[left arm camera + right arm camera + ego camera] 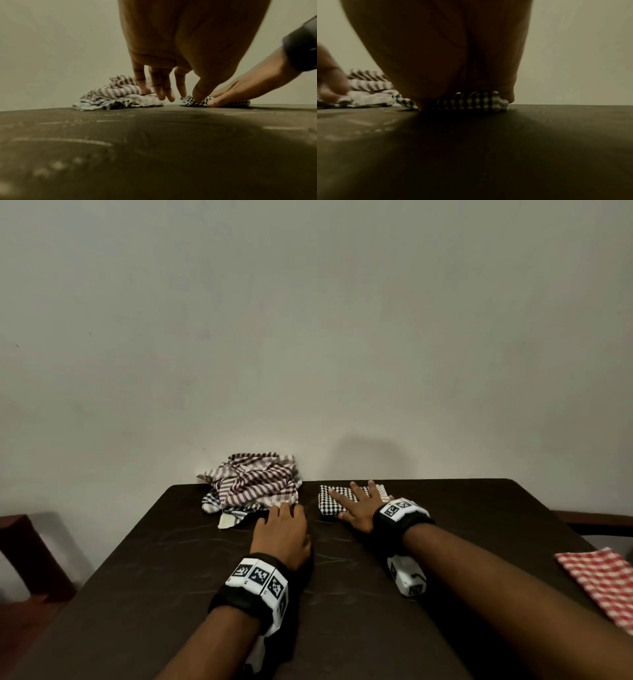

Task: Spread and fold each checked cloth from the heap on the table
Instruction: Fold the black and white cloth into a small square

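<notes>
A heap of crumpled checked cloths point(251, 486) point(118, 97) point(370, 86) lies at the table's far edge by the wall, a brown-and-white one on top. To its right lies a folded black-and-white checked cloth point(330, 499) point(228, 103) point(471, 101). My right hand point(359, 501) point(240, 93) point(436, 54) rests flat on that folded cloth with fingers spread. My left hand point(282, 525) point(163, 86) hovers at the heap's near right edge, fingers straight and pointing down; one fingertip touches the heap.
The dark table point(239, 594) stands against a pale wall point(308, 320). A red-and-white checked cloth point(599, 583) lies at the table's right edge. A dark wooden chair point(24, 549) stands to the left, another piece of furniture point(596, 522) at the right.
</notes>
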